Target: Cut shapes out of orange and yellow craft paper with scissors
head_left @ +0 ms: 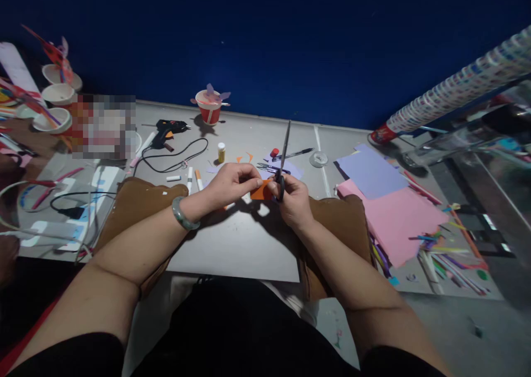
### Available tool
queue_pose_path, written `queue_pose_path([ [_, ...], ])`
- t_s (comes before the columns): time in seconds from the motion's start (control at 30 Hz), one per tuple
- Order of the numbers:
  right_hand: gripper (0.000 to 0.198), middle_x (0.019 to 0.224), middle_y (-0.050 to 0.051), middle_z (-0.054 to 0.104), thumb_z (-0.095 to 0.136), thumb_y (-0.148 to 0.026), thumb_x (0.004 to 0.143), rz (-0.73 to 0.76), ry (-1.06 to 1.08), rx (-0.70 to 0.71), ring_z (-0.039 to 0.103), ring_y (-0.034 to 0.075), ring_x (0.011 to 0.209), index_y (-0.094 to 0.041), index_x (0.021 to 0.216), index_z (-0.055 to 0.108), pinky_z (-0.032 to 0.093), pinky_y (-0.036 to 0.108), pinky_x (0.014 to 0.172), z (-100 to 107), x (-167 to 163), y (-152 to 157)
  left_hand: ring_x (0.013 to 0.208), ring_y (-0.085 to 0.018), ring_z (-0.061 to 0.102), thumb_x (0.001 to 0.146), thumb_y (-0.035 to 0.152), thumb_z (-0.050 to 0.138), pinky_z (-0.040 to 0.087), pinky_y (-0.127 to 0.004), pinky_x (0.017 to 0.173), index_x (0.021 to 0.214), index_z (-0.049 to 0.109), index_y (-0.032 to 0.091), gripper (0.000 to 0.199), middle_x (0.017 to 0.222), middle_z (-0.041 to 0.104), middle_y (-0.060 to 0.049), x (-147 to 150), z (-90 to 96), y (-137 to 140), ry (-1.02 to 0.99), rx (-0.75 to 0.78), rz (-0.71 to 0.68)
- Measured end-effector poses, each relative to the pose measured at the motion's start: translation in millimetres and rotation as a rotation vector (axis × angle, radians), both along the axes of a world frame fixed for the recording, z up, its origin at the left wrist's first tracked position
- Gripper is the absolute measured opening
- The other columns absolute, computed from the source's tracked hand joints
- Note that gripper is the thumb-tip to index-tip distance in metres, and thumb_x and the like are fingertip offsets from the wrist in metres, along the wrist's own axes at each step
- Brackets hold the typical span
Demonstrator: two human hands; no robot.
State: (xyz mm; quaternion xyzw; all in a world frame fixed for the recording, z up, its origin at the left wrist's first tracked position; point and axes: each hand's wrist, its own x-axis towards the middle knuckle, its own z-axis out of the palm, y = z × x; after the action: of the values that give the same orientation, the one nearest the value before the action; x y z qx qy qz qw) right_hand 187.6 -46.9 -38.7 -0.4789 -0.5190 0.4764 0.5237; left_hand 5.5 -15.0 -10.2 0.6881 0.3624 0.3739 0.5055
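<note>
Grey table [244, 249] by blue wall [265, 45]: your L hand [236, 186] pinches the orange paper [260, 192] b/w both hands; your R hand [296, 200] grips the scissors [286, 147], blades pointing away from you. Orange offcuts [249, 157] beyond suggest some cutting's done; can't tell how much is left.

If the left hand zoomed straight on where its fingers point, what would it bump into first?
The left hand would meet the orange paper first, right at its fingertips. Just past that, the right hand holding the scissors looks next in line, though depth is hard to judge here.
</note>
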Motion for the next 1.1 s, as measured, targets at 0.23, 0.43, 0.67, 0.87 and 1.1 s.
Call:
queue_pose_path([
  [0.23, 0.024, 0.067, -0.003, 0.056, 0.073, -0.035, 0.076, -0.007, 0.034, 0.031, 0.045, 0.009, 0.060, -0.020, 0.066, 0.058, 0.043, 0.026, 0.061, -1, 0, 1, 0.060, -0.009, 0.051, 0.084, 0.025, 0.063, 0.040, -0.023, 0.058, 0.070, 0.064, 0.014, 0.018, 0.063, 0.060, 0.000, 2, -2.1, -1, 0.048, 0.074, -0.033],
  [0.43, 0.023, 0.067, -0.002, 0.055, 0.069, -0.031, 0.078, -0.043, 0.001, 0.065, 0.049, 0.011, 0.065, -0.020, 0.064, 0.054, 0.045, 0.027, 0.067, 3, 1, 0, 0.061, -0.010, 0.058, 0.076, 0.028, 0.074, 0.045, -0.023, 0.059, 0.078, 0.066, 0.013, 0.017, 0.069, 0.065, -0.002, 9, -8.7, -4, -0.089, -0.181, -0.064],
  [0.67, 0.023, 0.069, -0.002, 0.056, 0.071, -0.035, 0.078, -0.043, 0.019, 0.066, 0.049, 0.012, 0.066, -0.020, 0.067, 0.056, 0.045, 0.027, 0.066, -1, 1, 2, 0.056, -0.008, 0.052, 0.080, 0.029, 0.071, 0.040, -0.021, 0.053, 0.076, 0.065, 0.012, 0.019, 0.061, 0.060, 0.000, 12, -6.4, -8, -0.135, -0.306, -0.027],
  [0.87, 0.024, 0.067, -0.002, 0.056, 0.071, -0.035, 0.077, -0.051, 0.031, 0.080, 0.049, 0.011, 0.064, -0.021, 0.066, 0.055, 0.045, 0.027, 0.064, -1, 0, 2, 0.056, -0.007, 0.053, 0.076, 0.030, 0.074, 0.041, -0.020, 0.054, 0.074, 0.064, 0.012, 0.020, 0.061, 0.059, 0.001, 12, -6.1, -7, -0.174, -0.292, 0.020],
  [1.1, 0.028, 0.067, -0.003, 0.055, 0.072, -0.040, 0.079, -0.049, 0.037, 0.076, 0.049, 0.011, 0.061, -0.021, 0.067, 0.055, 0.045, 0.026, 0.062, -5, 1, 2, 0.055, -0.008, 0.050, 0.077, 0.034, 0.074, 0.038, -0.022, 0.053, 0.067, 0.062, 0.014, 0.026, 0.059, 0.059, 0.000, 10, -5.8, -7, -0.164, -0.221, 0.046],
])
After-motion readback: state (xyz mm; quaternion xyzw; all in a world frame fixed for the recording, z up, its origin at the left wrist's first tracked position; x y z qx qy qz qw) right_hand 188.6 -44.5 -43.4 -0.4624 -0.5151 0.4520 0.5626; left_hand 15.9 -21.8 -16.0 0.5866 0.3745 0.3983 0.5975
